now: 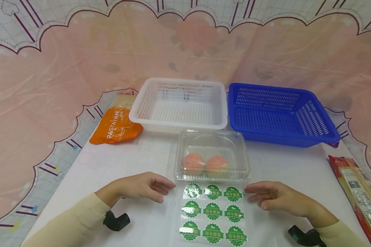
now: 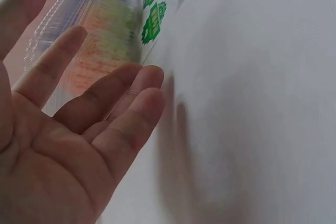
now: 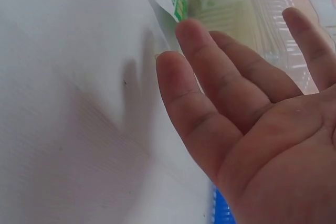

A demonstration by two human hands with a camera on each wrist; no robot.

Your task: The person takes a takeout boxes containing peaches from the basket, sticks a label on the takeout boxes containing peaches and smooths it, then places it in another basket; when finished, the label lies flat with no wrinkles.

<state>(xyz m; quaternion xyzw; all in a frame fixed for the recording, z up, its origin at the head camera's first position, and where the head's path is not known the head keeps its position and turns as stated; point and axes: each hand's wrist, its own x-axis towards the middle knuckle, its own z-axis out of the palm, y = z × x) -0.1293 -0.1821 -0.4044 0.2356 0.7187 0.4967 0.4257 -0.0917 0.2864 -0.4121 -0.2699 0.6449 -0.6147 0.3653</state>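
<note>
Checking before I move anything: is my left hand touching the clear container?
Apart. The head view shows white table between the left hand and clear container.

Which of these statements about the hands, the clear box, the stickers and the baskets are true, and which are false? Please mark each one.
1. The clear box holds two round pink items. True.
2. The left hand grips the clear box. False: it is open beside the box and holds nothing.
3. The sticker sheet lies between the two hands, in front of the box. True.
4. The white basket is full of packets. False: nothing shows in it.
5. The blue basket stands to the right of the white one. True.
6. The right hand pinches a green sticker. False: its fingers are relaxed, beside the sheet.
</note>
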